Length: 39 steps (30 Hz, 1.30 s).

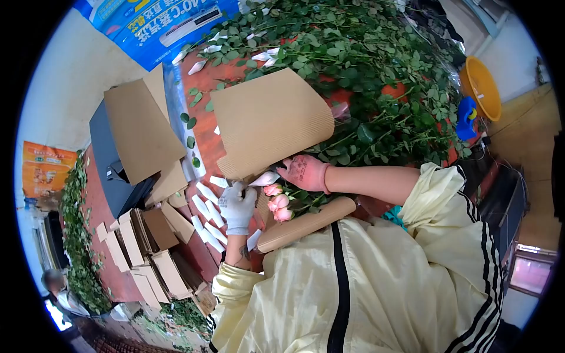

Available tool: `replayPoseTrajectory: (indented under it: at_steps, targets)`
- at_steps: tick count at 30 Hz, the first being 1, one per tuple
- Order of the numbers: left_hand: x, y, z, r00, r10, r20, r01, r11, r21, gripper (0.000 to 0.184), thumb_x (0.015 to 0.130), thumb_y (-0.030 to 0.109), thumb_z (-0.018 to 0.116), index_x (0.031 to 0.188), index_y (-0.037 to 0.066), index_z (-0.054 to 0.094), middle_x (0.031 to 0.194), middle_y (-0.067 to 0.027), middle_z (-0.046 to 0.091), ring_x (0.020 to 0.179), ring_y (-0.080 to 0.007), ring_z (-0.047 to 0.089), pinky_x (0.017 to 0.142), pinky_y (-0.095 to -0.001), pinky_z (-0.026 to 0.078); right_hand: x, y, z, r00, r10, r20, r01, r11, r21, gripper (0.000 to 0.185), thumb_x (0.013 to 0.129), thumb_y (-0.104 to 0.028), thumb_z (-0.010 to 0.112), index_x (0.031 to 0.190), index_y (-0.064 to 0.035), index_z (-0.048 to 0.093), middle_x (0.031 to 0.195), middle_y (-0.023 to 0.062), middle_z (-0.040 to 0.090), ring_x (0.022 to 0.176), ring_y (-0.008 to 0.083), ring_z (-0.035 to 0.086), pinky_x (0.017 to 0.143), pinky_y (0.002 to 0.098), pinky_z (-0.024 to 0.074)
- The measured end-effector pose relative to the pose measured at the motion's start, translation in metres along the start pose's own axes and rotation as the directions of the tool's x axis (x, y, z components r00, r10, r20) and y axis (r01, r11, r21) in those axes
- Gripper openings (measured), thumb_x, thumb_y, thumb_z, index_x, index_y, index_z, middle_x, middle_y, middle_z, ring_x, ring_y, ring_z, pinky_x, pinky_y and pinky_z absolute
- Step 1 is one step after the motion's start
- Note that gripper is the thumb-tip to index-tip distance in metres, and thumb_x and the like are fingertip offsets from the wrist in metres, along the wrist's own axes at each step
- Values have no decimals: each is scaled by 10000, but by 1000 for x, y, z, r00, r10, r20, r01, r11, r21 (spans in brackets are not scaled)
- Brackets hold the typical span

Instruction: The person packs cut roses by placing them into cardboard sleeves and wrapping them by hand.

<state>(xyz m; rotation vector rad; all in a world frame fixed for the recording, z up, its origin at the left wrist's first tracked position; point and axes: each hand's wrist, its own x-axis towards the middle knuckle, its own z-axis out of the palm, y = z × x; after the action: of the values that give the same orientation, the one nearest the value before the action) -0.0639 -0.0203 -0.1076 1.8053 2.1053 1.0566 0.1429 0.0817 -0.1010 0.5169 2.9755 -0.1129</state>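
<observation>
My left hand [237,207], in a whitish glove, has its fingers curled together at the pointed tip of a white sleeve [266,179] that covers a flower bud. At the other end of that bud is my right hand [305,173], in a pink-red glove, its fingers bent around what looks like the stem; the fingertips are partly hidden. Just below, several pink roses [280,206] lie with green leaves on corrugated cardboard, whose rolled edge [309,223] is against my body. A raised corrugated sheet [271,117] stands beyond both hands.
Leafy rose stems [376,88] cover the far right of the red table. Loose white sleeves [209,212] lie left of my left hand. Cardboard pieces [156,250] are stacked further left, near a dark box [115,159]. A yellow basin [479,88] stands right. Another person [59,291] is at lower left.
</observation>
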Motion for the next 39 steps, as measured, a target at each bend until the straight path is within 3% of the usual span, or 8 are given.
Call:
replayPoseTrajectory:
  at_steps: [5, 7, 13, 18, 29, 31, 35, 39]
  targets:
    - [-2, -42, -54, 955, -260, -142, 229, 952, -203, 131, 772, 137, 595, 761, 8, 614, 681, -122, 606, 595, -265, 562, 595, -369, 451, -1, -4, -3, 999, 36, 2, -36, 999, 29, 371, 871, -137, 418, 1207, -1, 496, 1049, 200, 585, 920, 303, 610, 804, 382, 484]
    - [0, -34, -78, 964, -266, -19, 266, 955, 127, 169, 781, 154, 607, 862, 15, 661, 779, -143, 656, 680, -270, 630, 656, -358, 487, -1, -4, -4, 1000, 19, -3, -19, 1000, 8, 368, 874, -140, 416, 1207, -5, 496, 1050, 197, 586, 924, 303, 607, 804, 385, 482]
    - [-3, 63, -63, 864, 309, 398, -292, 951, -107, 307, 813, 256, 579, 1081, 112, 619, 1096, -111, 631, 947, -260, 622, 781, -364, 499, 6, -4, -20, 983, 18, 181, -23, 999, 27, 409, 870, -164, 421, 1251, -29, 475, 1172, 224, 512, 980, 305, 587, 807, 387, 480]
    - [-8, 51, -38, 666, 144, 732, -288, 955, 75, 551, 849, 457, 468, 1282, 116, 489, 1361, -95, 447, 1026, -276, 596, 814, -397, 495, 0, 12, -3, 991, -58, -120, 48, 995, -85, 402, 853, -113, 423, 1243, -46, 493, 1110, 182, 570, 1031, 309, 568, 899, 404, 423]
    - [6, 69, -48, 614, 116, 781, -287, 954, 84, 543, 843, 429, 493, 1269, 92, 488, 1340, -130, 458, 991, -288, 609, 818, -393, 494, -6, 6, -4, 995, 14, -98, 1, 988, 155, 233, 861, -165, 414, 1004, -78, 576, 954, 172, 584, 862, 316, 613, 770, 404, 479]
    - [4, 63, -37, 817, 196, 543, -311, 942, 128, 557, 832, 418, 519, 1273, 79, 479, 1349, -158, 443, 1005, -290, 604, 827, -389, 492, -6, 6, 2, 990, 10, -140, 9, 991, 131, 192, 846, -149, 422, 957, -67, 556, 897, 154, 578, 813, 319, 615, 746, 411, 482]
    - [0, 51, -22, 777, 110, 620, -247, 959, 139, 590, 808, 452, 555, 1275, 98, 484, 1350, -168, 441, 1018, -313, 596, 762, -402, 515, -22, 4, -70, 990, -86, 116, 59, 975, 215, 344, 806, -218, 499, 1122, -87, 537, 1054, 166, 569, 895, 320, 608, 815, 410, 475]
    - [-1, 50, -23, 774, 75, 628, -234, 957, 174, 602, 814, 444, 534, 1311, 111, 464, 1377, -121, 423, 1003, -286, 606, 751, -407, 515, -26, 77, -162, 904, 236, -356, 0, 833, 554, 364, 786, -290, 609, 1095, -99, 598, 999, 95, 620, 898, 231, 623, 778, 362, 493]
